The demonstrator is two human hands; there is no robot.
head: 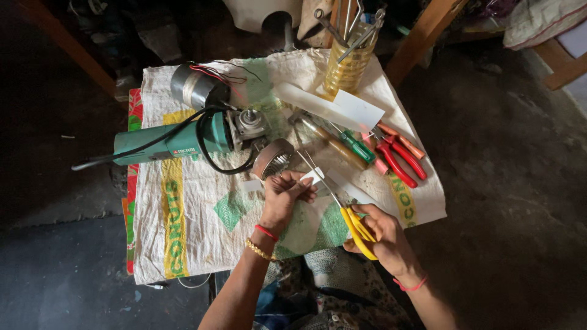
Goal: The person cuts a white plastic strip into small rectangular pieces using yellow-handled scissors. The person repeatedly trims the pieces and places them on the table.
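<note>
My left hand (pixel 286 194) pinches a small white strip of paper (pixel 313 176) above the woven sack cloth (pixel 195 214). My right hand (pixel 382 235) grips yellow-handled scissors (pixel 342 208), whose open blades reach up to the paper strip. Just beyond my left hand lies a round metal motor part (pixel 272 157) with windings showing.
A green angle grinder (pixel 183 142) with black cable lies at the left, a metal cylinder with red wires (pixel 194 85) behind it. Red pliers (pixel 400 160), green-handled screwdrivers (pixel 358 145), white sheets (pixel 333 105) and a yellow jar of tools (pixel 347 64) lie at the right. Dark floor surrounds the cloth.
</note>
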